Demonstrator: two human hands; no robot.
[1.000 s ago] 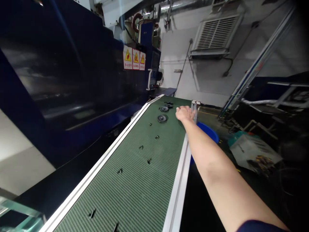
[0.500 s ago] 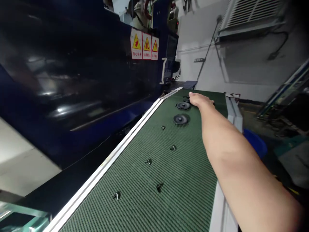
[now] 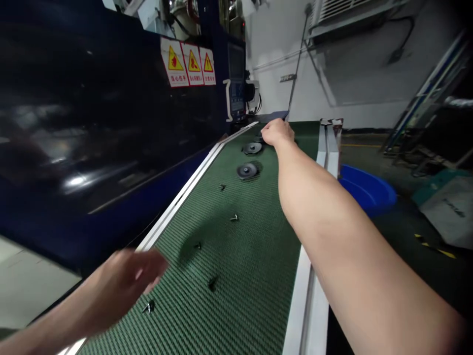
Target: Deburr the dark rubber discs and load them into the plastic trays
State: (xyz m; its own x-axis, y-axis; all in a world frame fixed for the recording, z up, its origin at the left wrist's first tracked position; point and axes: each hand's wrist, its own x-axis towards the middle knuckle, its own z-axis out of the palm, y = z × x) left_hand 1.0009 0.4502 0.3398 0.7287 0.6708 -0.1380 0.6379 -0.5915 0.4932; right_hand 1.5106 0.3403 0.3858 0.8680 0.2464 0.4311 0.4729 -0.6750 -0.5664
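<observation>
A green textured conveyor belt [image 3: 254,246] runs away from me. My right hand [image 3: 278,132] reaches to its far end, fingers curled down beside a dark part [image 3: 258,139]; what they hold, if anything, is hidden. Two round black discs with raised centres, a farther disc [image 3: 253,148] and a nearer disc [image 3: 247,170], lie on the belt before that hand. My left hand [image 3: 135,271] hovers over the belt's left edge, smeared by motion. Several small dark pieces lie scattered closer to me, among them one piece [image 3: 149,306] just below the left hand and another [image 3: 212,283].
White metal rails [image 3: 297,305] border the belt. A dark blue machine [image 3: 111,123] with warning signs [image 3: 188,64] and a control panel [image 3: 236,96] stands at the left. On the floor to the right sits a blue tub [image 3: 365,190].
My left hand has come into view from the lower left. The right hand stays at the far end, its fingers now curled in more. The whole view has shifted to the right.
</observation>
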